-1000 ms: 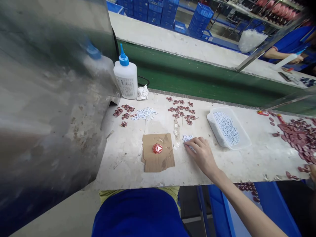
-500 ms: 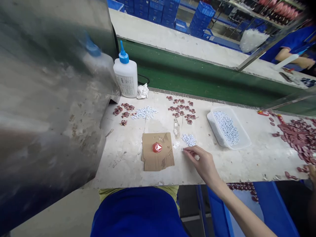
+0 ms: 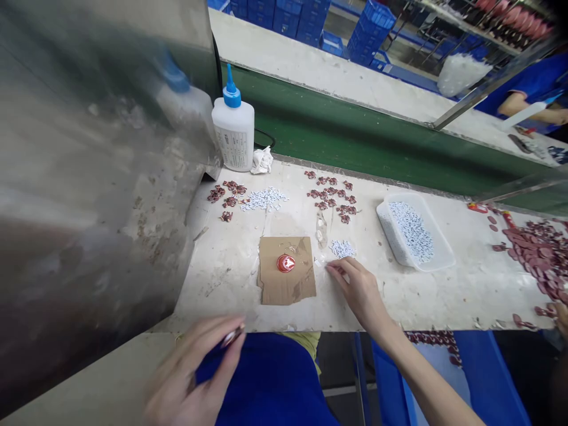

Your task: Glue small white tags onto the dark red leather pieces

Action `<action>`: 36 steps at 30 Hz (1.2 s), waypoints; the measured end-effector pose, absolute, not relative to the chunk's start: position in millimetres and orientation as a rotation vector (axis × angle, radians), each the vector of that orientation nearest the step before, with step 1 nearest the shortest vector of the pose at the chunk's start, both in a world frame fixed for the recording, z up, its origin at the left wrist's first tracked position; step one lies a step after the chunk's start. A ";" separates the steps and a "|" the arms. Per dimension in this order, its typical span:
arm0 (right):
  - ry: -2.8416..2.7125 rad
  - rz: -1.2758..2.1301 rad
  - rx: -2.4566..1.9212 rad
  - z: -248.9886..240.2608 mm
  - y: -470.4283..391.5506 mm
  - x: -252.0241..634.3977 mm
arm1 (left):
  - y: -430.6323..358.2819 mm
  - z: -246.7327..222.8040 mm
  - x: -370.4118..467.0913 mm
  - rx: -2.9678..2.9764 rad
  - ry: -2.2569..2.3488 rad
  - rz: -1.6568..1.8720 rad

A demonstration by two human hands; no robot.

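Note:
My left hand (image 3: 195, 370), blurred by motion, is at the table's front edge and pinches a small dark reddish-brown piece (image 3: 231, 336) with a pale patch. My right hand (image 3: 359, 290) rests on the table, thumb and forefinger pressed together; whatever is between the tips is too small to make out. Just beyond those fingertips lies a little heap of white-blue bits (image 3: 342, 248). Left of them, a cardboard square (image 3: 270, 284) carries a shiny red blob (image 3: 286, 263) with a bright reflection.
A white bottle with a blue nozzle (image 3: 234, 133) stands beside crumpled tissue (image 3: 262, 160). Small brown parts (image 3: 331, 192) and more white bits (image 3: 265, 199) lie behind the cardboard. A clear tub (image 3: 437, 251) sits to the right. A metal panel (image 3: 110, 177) bounds the left.
My left hand has come into view at the front edge with the small dark piece. My right hand stays nearly in place, its fingers pinched. The view has shifted slightly.

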State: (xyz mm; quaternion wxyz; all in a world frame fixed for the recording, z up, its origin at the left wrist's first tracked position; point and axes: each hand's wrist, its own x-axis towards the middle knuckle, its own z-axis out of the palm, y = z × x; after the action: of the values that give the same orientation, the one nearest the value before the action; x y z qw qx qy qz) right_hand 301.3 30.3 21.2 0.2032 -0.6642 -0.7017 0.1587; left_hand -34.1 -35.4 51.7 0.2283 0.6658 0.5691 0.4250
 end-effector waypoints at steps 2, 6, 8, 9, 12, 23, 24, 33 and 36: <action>-2.063 0.375 -1.835 24.2 30.2 304.5 | -21.2 48.1 -19.0 1.862 1.495 1.110; -2.105 0.453 -1.807 35.5 33.3 308.0 | -4.1 49.9 -1.0 1.718 1.471 1.099; -2.003 0.593 -1.769 42.9 37.2 302.8 | -0.5 52.5 0.6 1.680 1.443 1.114; -1.934 0.670 -1.743 46.4 39.5 297.9 | 0.7 53.5 0.5 1.666 1.422 1.128; -1.760 0.836 -1.653 53.7 47.1 276.8 | 3.4 54.7 0.9 1.578 1.404 1.165; -1.816 0.832 -1.536 51.2 60.0 247.1 | 12.8 47.4 1.7 1.387 1.458 1.083; -1.819 0.835 -1.539 50.9 60.0 247.2 | 13.4 46.5 1.0 1.355 1.458 1.064; -1.842 0.853 -1.520 47.7 62.0 246.1 | 17.4 45.1 2.7 1.178 1.445 0.987; -1.857 0.829 -1.495 48.4 63.1 246.6 | 17.8 45.6 4.1 1.222 1.429 0.984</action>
State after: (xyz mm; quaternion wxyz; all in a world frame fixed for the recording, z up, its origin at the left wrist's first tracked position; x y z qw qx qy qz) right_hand 246.6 63.1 48.4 0.3038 -0.5644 -0.7010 0.3127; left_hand 4.1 17.8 45.6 0.4879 0.5028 0.5876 0.4048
